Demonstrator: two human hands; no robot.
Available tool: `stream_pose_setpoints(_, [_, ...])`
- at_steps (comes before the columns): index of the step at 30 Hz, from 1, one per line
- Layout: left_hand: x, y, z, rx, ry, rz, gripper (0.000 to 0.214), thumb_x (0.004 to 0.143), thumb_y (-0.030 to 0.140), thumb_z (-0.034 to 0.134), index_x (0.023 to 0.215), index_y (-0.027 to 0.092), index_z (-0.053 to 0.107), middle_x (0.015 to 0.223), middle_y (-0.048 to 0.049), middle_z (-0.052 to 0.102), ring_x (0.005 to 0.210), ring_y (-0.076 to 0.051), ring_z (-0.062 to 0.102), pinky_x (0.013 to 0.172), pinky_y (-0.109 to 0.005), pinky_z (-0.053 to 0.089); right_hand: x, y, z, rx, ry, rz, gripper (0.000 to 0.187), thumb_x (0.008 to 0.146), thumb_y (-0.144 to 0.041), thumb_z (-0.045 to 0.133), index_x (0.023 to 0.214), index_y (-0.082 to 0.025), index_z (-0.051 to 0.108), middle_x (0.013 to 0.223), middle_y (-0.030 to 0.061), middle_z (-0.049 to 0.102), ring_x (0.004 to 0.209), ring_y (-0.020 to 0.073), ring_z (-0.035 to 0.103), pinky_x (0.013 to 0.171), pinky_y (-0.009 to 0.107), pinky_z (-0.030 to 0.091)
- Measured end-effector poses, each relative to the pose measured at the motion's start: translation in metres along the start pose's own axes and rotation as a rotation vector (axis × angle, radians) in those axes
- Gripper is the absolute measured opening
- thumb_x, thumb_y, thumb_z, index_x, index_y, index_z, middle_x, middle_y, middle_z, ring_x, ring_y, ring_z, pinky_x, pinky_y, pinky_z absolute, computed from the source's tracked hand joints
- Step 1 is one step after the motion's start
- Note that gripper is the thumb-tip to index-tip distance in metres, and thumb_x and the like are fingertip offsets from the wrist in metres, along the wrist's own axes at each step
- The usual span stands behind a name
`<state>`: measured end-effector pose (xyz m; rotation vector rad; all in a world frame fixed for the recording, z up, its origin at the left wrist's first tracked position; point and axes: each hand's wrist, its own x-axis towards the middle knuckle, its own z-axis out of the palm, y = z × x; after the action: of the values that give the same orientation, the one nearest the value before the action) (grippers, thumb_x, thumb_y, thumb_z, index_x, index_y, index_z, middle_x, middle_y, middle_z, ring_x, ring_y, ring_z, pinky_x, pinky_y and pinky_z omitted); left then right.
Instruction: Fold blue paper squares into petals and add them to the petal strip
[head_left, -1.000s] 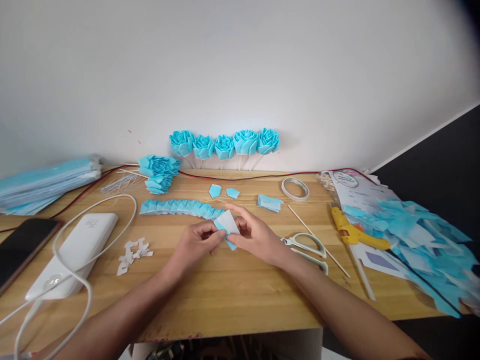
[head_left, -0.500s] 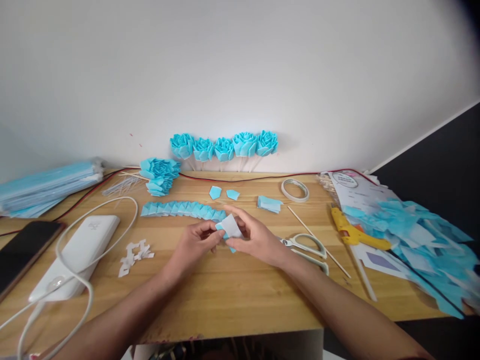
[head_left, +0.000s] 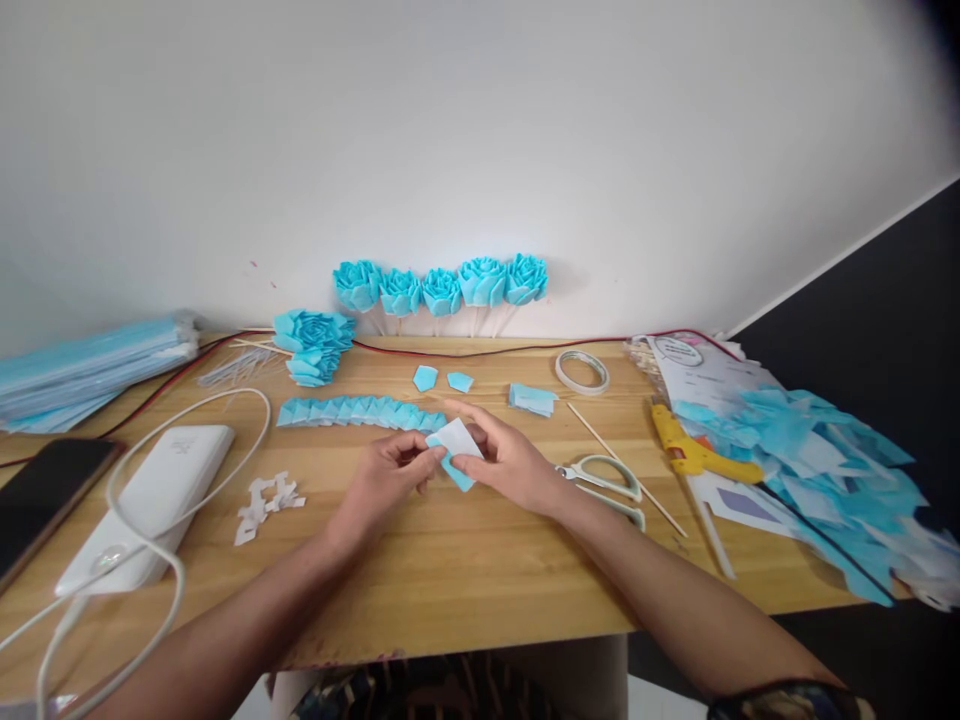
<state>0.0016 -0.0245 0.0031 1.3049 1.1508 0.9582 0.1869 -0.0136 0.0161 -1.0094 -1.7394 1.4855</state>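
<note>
My left hand (head_left: 386, 480) and my right hand (head_left: 510, 462) meet over the middle of the wooden table (head_left: 465, 570). Both pinch one small folded piece of paper (head_left: 454, 447), light blue on one side and white on the other. Just behind the hands lies a long strip of overlapping blue folded pieces (head_left: 356, 411). Two loose blue pieces (head_left: 441, 379) and a small stack of blue squares (head_left: 532, 399) lie further back.
Blue paper roses (head_left: 442, 285) lean on the wall, with more (head_left: 313, 340) to the left. Scissors (head_left: 609, 487), a skewer (head_left: 626, 468), a tape roll (head_left: 582, 371), a yellow glue gun (head_left: 697, 457) and blue scraps (head_left: 817, 470) lie right. A power bank (head_left: 146, 505), cable, phone (head_left: 41, 495) and white scraps (head_left: 266, 503) lie left.
The hands keep working the same piece of paper, turning it slightly between the fingertips. The view has shifted a little; nothing else on the table moved.
</note>
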Motion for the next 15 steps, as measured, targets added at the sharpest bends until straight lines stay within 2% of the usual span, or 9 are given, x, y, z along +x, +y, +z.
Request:
stream_pose_setpoints(5, [0.0007,0.0015,-0.0007,-0.048,-0.029,-0.002,0.032,0.075,0.044,0.063,0.065,0.016,0.056,0.055,0.0037,0.052,0.049,-0.009,0.046,0.052,-0.022,0.039,-0.0003,-0.0018,0.0004,0.013,0.022,-0.009,0.059,0.084,-0.019,0.057,0.139,-0.027,0.038,0.098,0.0019,0.063,0.081,0.0134,0.059,0.071,0.027,0.048])
stream_pose_setpoints(9, [-0.0003,0.0067,-0.0001,-0.061,-0.083,-0.032,0.031,0.074,0.044,0.065,0.068,0.016,0.055,0.057,0.004,0.052,0.05,-0.009,0.047,0.052,-0.022,0.04,-0.0002,-0.0007,0.0007,0.021,0.04,-0.013,0.06,0.084,-0.02,0.058,0.139,-0.027,0.037,0.098,0.0021,0.063,0.079,0.0133,0.059,0.07,0.026,0.048])
stream_pose_setpoints(15, [-0.0015,0.0065,0.0011,-0.089,-0.029,-0.067,0.027,0.074,0.039,0.066,0.068,0.015,0.057,0.055,0.0047,0.052,0.05,-0.008,0.044,0.054,-0.021,0.038,-0.002,-0.0017,0.0026,0.029,0.015,0.0,0.061,0.082,-0.018,0.058,0.139,-0.028,0.038,0.098,0.0019,0.061,0.082,0.0134,0.059,0.071,0.026,0.049])
